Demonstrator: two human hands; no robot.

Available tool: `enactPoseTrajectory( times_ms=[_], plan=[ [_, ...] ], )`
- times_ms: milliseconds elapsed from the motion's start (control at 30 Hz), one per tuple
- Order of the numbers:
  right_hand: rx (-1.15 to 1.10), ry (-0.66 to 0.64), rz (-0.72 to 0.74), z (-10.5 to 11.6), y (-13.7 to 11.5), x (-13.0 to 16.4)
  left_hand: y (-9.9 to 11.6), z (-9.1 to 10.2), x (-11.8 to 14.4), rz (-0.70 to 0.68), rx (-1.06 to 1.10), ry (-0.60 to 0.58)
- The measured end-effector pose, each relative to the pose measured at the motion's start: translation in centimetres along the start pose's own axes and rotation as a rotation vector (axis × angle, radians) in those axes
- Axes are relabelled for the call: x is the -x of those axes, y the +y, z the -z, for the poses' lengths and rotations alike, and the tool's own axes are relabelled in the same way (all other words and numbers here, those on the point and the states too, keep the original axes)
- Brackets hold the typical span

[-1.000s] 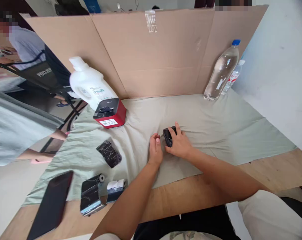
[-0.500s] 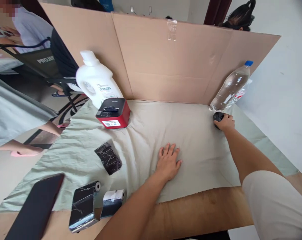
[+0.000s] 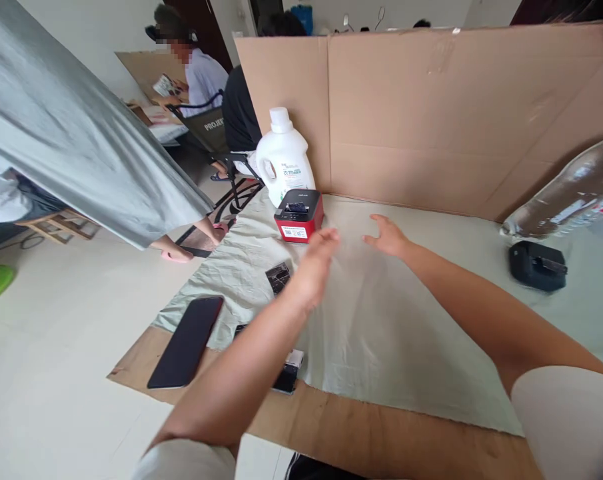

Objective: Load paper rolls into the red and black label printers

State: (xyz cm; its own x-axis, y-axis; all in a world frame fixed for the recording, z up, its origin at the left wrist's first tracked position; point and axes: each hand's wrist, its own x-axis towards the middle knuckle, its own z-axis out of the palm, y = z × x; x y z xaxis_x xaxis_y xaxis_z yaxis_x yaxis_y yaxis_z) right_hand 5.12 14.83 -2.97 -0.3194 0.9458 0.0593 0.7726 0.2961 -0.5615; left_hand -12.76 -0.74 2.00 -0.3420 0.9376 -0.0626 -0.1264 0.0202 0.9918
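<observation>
Fingers spread on both the left hand (image 3: 315,261) and right hand (image 3: 388,236), over pale cloth (image 3: 391,320); cardboard wall (image 3: 431,120) behind.

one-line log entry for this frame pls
left hand: open, empty, over cloth | right hand: open, empty | nearest: red printer | black device: by bottle
</observation>
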Motion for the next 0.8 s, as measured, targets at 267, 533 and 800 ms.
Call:
enactPoseTrajectory(
  times_ms=[267,533,800],
  plan=[
    [-0.509,-0.145,0.008,-9.7,-9.2,-3.1,-1.0,9.0,-15.1,0.138,-0.092,0.482],
    [-0.558,-0.106,0.061,-11.9,-10.1,-1.7,-3.7,7.2,-14.1,0.112,0.030,0.341],
    [-0.486,0.331,0.160,-8.6,-4.0,8.2,-4.4,0.4,-4.4,-0.183,0.026,0.028]
  ],
)
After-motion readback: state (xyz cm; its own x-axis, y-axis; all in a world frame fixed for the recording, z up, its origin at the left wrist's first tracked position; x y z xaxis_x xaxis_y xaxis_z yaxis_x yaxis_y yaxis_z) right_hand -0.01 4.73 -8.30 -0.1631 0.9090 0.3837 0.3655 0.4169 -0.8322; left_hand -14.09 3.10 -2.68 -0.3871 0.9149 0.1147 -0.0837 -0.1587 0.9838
